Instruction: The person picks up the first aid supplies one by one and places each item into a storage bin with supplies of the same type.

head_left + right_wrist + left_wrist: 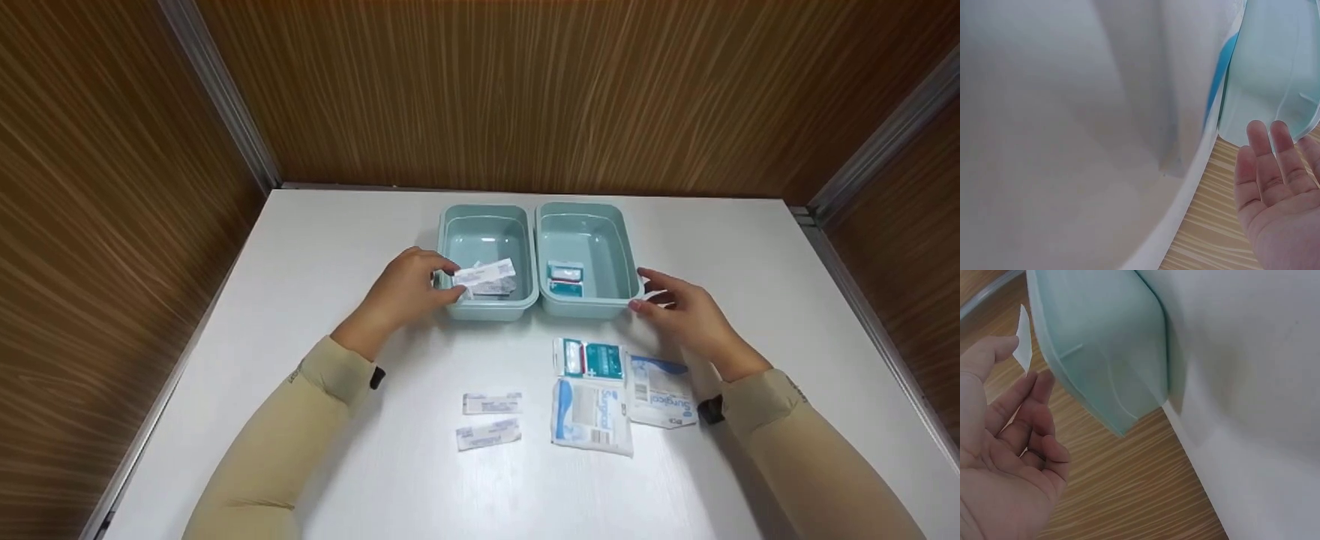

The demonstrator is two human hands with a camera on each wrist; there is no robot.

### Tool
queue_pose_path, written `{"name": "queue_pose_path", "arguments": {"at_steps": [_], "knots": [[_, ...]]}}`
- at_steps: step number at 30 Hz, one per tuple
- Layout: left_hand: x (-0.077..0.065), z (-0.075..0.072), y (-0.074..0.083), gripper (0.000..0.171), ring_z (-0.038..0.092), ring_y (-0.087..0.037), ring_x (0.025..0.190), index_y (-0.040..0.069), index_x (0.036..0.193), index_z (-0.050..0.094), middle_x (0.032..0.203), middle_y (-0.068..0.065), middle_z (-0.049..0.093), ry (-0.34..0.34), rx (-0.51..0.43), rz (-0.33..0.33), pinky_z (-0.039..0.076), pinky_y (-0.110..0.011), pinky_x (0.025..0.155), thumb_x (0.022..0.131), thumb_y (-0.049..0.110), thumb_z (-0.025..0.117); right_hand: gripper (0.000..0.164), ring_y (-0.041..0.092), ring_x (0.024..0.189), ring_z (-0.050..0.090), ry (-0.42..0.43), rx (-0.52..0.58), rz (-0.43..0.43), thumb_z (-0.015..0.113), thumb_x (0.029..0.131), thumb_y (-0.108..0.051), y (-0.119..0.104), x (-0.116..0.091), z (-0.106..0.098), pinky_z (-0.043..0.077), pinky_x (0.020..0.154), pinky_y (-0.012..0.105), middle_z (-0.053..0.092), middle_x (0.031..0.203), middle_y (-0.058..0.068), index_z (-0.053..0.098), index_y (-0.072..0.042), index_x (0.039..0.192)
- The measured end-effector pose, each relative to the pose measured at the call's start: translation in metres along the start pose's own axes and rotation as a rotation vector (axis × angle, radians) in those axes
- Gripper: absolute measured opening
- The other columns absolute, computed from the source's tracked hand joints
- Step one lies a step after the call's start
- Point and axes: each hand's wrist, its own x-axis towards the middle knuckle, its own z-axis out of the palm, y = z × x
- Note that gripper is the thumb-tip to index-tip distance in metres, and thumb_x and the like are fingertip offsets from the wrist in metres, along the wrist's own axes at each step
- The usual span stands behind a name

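Observation:
My left hand (409, 289) pinches a white wrapped adhesive bandage (487, 271) between thumb and fingers, above the near part of the left light-green bin (487, 313). In the left wrist view the bandage (1023, 340) shows edge-on beside the bin's wall (1106, 343). More white wrappers lie under it in that bin. My right hand (686, 311) is at the right side of the right light-green bin (585, 310), thumb near its front corner. Its fingers look extended against the bin's wall (1266, 67) in the right wrist view. Two small teal-and-white packets (565, 289) lie inside this bin.
Two wrapped bandages (492, 403) lie on the white table (360, 480) in front of the left bin. A teal-and-white packet (604, 361) and two white-and-blue packs marked Surgical (592, 416) lie before the right bin. Wood-grain panels (495, 97) surround the table's back and sides.

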Motion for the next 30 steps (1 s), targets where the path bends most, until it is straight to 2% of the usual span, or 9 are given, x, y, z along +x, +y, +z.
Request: {"name": "queue_pose_path", "arguments": {"at_steps": [5, 11, 14, 25, 30], "knots": [[0.013, 0.000, -0.006, 0.039, 0.061, -0.026, 0.110, 0.010, 0.132, 0.083, 0.124, -0.009, 0.076, -0.001, -0.005, -0.033, 0.058, -0.043, 0.097, 0.101, 0.032, 0.086, 0.093, 0.041, 0.144, 0.060, -0.002, -0.006, -0.002, 0.078, 0.102, -0.063, -0.001, -0.001, 0.000, 0.049, 0.127, 0.065, 0.057, 0.164, 0.017, 0.037, -0.029, 0.178], [0.029, -0.001, -0.008, 0.042, 0.063, -0.029, 0.125, 0.009, 0.136, 0.081, 0.134, -0.009, 0.077, 0.021, -0.021, -0.056, 0.058, -0.047, 0.113, 0.102, 0.034, 0.084, 0.090, 0.041, 0.143, 0.062, 0.008, -0.010, -0.018, 0.079, 0.104, -0.058, -0.004, -0.001, 0.001, 0.050, 0.126, 0.063, 0.058, 0.163, 0.017, 0.039, -0.027, 0.178], [0.035, -0.002, -0.009, 0.042, 0.064, -0.030, 0.130, 0.009, 0.136, 0.081, 0.136, -0.009, 0.077, 0.039, -0.024, -0.061, 0.057, -0.048, 0.116, 0.102, 0.034, 0.083, 0.088, 0.040, 0.141, 0.063, 0.014, -0.014, -0.034, 0.079, 0.104, -0.055, -0.005, -0.001, 0.001, 0.051, 0.124, 0.062, 0.060, 0.161, 0.018, 0.040, -0.024, 0.177], [0.040, 0.000, -0.009, 0.042, 0.064, -0.027, 0.124, 0.010, 0.138, 0.081, 0.137, -0.008, 0.077, 0.039, -0.024, -0.082, 0.058, -0.046, 0.113, 0.104, 0.035, 0.083, 0.092, 0.041, 0.143, 0.062, 0.004, 0.002, -0.022, 0.079, 0.102, -0.060, -0.004, -0.002, 0.001, 0.050, 0.125, 0.062, 0.058, 0.162, 0.018, 0.039, -0.026, 0.178], [0.040, 0.001, -0.008, 0.064, 0.060, -0.031, 0.148, 0.010, 0.152, 0.072, 0.157, -0.011, 0.069, 0.038, -0.012, -0.088, 0.049, -0.048, 0.130, 0.101, 0.046, 0.086, 0.092, 0.039, 0.143, 0.061, -0.001, 0.011, 0.000, 0.080, 0.103, -0.059, -0.005, -0.005, 0.001, 0.051, 0.126, 0.061, 0.057, 0.164, 0.016, 0.037, -0.029, 0.178]]}}
